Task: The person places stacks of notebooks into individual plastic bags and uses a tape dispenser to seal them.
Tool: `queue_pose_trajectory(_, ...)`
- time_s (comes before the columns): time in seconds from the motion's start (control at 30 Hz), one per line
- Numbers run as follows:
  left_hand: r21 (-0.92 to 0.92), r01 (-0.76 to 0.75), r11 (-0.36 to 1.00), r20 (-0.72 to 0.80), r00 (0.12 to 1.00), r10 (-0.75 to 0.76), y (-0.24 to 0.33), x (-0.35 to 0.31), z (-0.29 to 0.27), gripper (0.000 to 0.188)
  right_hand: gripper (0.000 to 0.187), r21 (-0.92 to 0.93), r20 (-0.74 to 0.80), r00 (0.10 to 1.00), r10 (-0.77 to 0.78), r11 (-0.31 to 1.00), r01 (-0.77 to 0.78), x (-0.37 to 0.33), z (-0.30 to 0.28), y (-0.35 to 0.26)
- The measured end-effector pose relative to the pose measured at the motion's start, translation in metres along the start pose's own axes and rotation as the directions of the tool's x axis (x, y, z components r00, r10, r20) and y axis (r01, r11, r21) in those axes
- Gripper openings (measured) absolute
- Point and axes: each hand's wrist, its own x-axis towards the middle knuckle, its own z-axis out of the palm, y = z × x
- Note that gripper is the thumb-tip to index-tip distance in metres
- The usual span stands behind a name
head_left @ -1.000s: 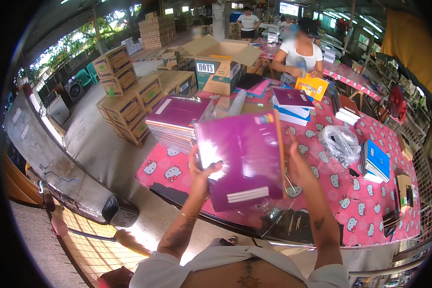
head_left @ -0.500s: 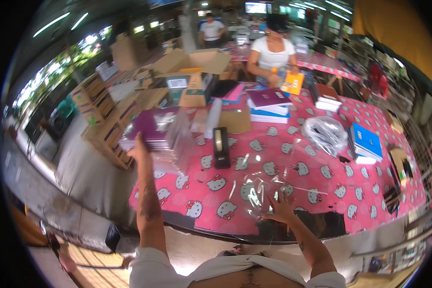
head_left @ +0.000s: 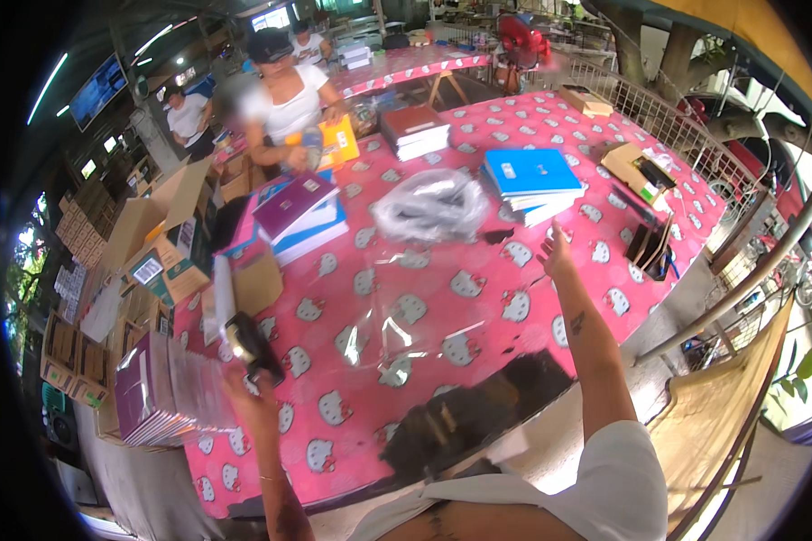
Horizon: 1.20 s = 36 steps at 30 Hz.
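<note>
My right hand reaches out at the near edge of a stack of blue notebooks, its fingers apart and holding nothing. On the left, my left hand is somewhat blurred, with loosely extended fingers and nothing visible in it. It is between a black tape dispenser and a tall stack of purple notebooks in clear plastic. A clear plastic sleeve lies flat on the pink patterned tablecloth in front of me.
A bundle of clear plastic bags lies mid-table. Beyond it are brown books and purple and blue notebooks. A co-worker handles a yellow notebook. An open carton stands left; a cardboard holder lies right.
The view has swung to the right. My left hand has come off the purple stack toward the tape dispenser. My right hand has left the plastic sleeve and stretched toward the blue notebooks.
</note>
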Motion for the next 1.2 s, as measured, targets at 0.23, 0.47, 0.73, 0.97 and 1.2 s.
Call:
queue_pose_trajectory(0.23, -0.178, -0.325, 0.929, 0.498, 0.784, 0.370, 0.156, -0.094, 0.108, 0.063, 0.119, -0.022, -0.093, 0.994, 0.054, 0.998, -0.056, 0.143, -0.028, -0.082)
queue_pose_trajectory(0.47, -0.167, -0.106, 0.980, 0.550, 0.815, 0.182, 0.180, -0.096, 0.149, 0.064, 0.080, 0.244, 0.052, 0.998, -0.018, 0.970, 0.005, 0.233, -0.027, -0.094)
queue_pose_trajectory(0.73, -0.055, -0.232, 0.971, 0.517, 0.825, 0.226, 0.191, -0.099, 0.141, 0.060, 0.077, 0.393, -0.227, 0.953, -0.201, 0.876, 0.278, 0.212, 0.053, -0.112)
queue_pose_trajectory(0.97, -0.143, -0.200, 0.969, 0.433, 0.868, 0.243, 0.182, -0.095, 0.139, 0.066, 0.047, -0.013, -0.095, 0.625, -0.774, 0.629, 0.777, 0.096, 0.090, -0.162)
queue_pose_trajectory(1.2, -0.758, -0.083, 0.647, 0.160, 0.938, 0.308, 0.259, 0.034, 0.126, 0.098, 0.073, -0.179, 0.654, 0.561, -0.509, 0.616, 0.767, -0.163, 0.093, -0.221)
